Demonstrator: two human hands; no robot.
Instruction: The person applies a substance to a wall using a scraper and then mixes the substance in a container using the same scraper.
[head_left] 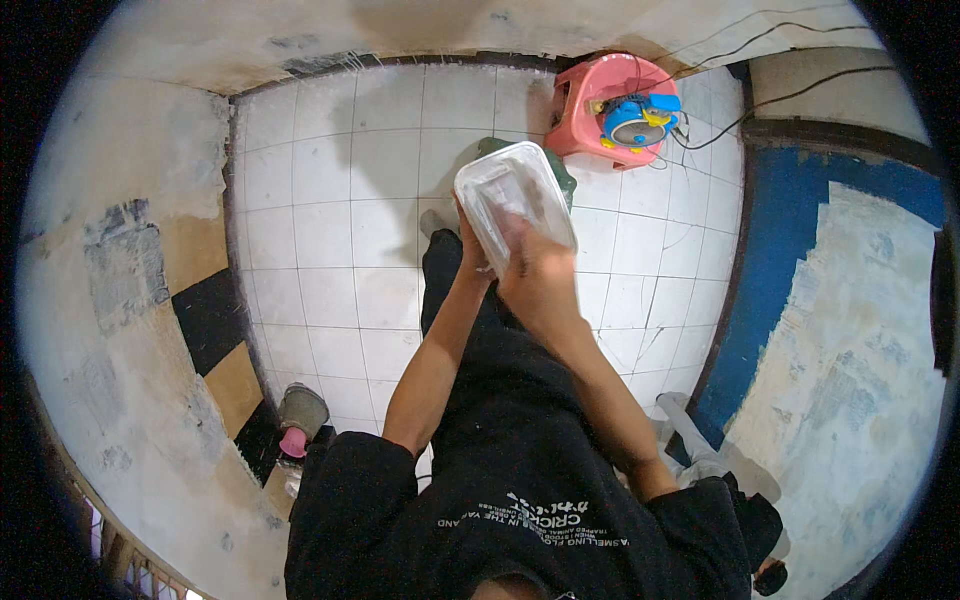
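Note:
A white rectangular plastic tub [548,172] is held tilted in front of my body, its inside smeared with whitish material. My left hand [470,245] grips the tub's left side, the fingers partly hidden beneath it. My right hand [540,278] is curled over the near end, its fingers down inside the tub and blurred. Whatever they hold, if anything, cannot be made out. Behind the tub a dark green thing [568,187] shows on the floor, mostly covered.
A pink plastic stool [568,105] at the far right carries a blue and yellow device [640,125] with trailing cables. A grey bucket [303,408] with a pink dipper [293,442] stands by the left wall. Patchy walls border the white tiled floor [320,230]. Grey pipes [690,430] lie near right.

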